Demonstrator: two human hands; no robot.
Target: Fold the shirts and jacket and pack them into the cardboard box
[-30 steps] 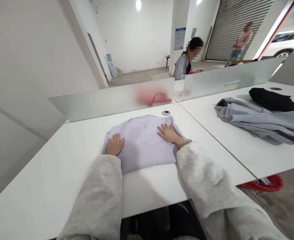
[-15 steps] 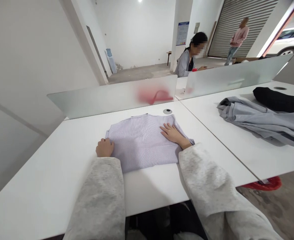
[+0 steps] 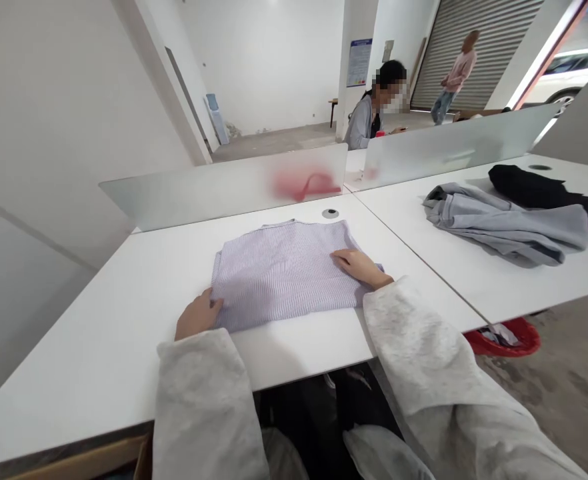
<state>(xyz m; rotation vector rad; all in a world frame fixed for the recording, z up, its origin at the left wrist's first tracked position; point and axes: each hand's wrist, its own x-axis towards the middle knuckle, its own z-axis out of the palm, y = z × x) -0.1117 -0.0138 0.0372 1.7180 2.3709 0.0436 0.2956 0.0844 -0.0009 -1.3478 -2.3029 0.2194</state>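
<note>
A folded shirt [image 3: 279,273] with thin purple and white stripes lies flat on the white table [image 3: 124,347] in front of me. At its left edge, near the front corner, my left hand [image 3: 199,315] has hold of the cloth, thumb on the near side; its other fingertips are partly hidden. On the shirt's right part rests my right hand [image 3: 360,267], palm down, its fingers stretched out to the left and close together. Pale grey sleeves cover both of my forearms.
Frosted dividers [image 3: 234,190] run along the table's back. Grey clothing [image 3: 504,223] and black clothing [image 3: 529,187] lie to the right. Below the table edge is a red bin [image 3: 517,340]. One person [image 3: 361,123] sits beyond the divider; another [image 3: 457,73] stands near the shutter.
My left hand has moved toward me along the shirt's left edge. My right hand has shifted slightly right, its fingers drawn closer together. The view has turned a little to the right.
</note>
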